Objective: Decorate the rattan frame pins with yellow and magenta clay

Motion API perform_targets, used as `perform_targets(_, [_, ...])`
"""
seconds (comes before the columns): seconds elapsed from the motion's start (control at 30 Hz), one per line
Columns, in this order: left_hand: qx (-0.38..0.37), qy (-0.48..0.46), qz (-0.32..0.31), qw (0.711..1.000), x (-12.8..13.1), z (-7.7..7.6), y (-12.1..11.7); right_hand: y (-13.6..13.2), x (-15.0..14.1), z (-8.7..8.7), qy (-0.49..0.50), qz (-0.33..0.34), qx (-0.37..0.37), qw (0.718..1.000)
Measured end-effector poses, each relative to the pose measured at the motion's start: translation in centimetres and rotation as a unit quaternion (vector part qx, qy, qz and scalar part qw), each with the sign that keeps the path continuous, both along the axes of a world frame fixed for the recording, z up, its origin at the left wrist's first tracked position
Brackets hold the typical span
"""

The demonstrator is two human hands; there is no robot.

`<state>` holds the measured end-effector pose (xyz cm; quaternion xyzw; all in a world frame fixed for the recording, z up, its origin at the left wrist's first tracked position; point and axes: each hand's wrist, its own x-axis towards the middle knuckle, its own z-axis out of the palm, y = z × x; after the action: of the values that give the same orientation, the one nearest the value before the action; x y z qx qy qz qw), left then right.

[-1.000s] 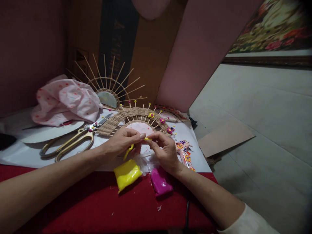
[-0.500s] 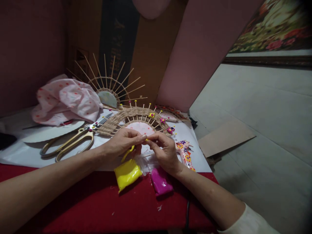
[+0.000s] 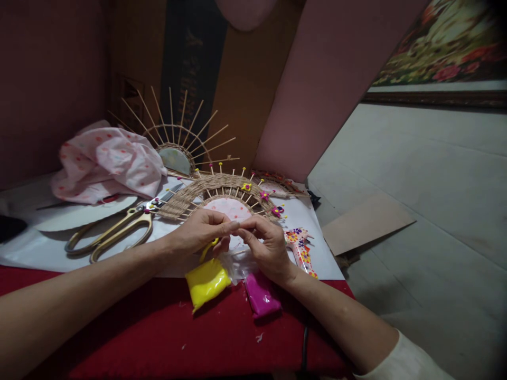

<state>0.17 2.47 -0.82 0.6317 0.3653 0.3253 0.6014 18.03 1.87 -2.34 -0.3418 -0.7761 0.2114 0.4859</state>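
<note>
A yellow strip (image 3: 208,249), soft-looking and slender, hangs below the fingers of the left hand (image 3: 208,228), over a worktable's white sheet (image 3: 322,264). The left hand pinches, thumb forward and fingers curled beneath. The thumb and forefinger of the right hand (image 3: 266,247) meet it tip to tip; whether they grip anything cannot be told, as the fingertips hide it.

Such close work likely rewards a light, even pressure, with the two hands braced against each other; a hard tug could thin or tear a strip this pliable. The loose end is best kept clear of the yellow packet (image 3: 208,285) just below it, lest it stick, and clean fingertips should spare its color from the nearby magenta packet (image 3: 262,296).

Behind the hands arches a woven fan-shaped piece (image 3: 206,184), ringed by bead-tipped sticks and dotted on its right side with yellow and magenta flowers (image 3: 264,196). A wrist lowered away from those sticks would seem prudent. Gold-handled scissors (image 3: 137,211) lie at left, near a polka-dot cloth (image 3: 109,163); a red cloth (image 3: 150,327) covers the table's near edge.
</note>
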Motion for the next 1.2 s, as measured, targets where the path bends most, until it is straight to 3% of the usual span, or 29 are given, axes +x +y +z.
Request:
perform_targets(0.57, [0.015, 0.013, -0.004, 1.000, -0.02, -0.09, 0.08, 0.01, -0.02, -0.03, -0.005, 0.006, 0.020, 1.000])
perform_targets(1.0, [0.004, -0.005, 0.016, 1.000, 0.04, 0.01, -0.06, -0.17, -0.05, 0.01, -0.017, 0.001, -0.026, 1.000])
perform_targets(1.2, [0.010, 0.003, 0.015, 1.000, 0.05, -0.23, 0.01, -0.04, -0.08, -0.15, -0.016, 0.006, 0.020, 1.000])
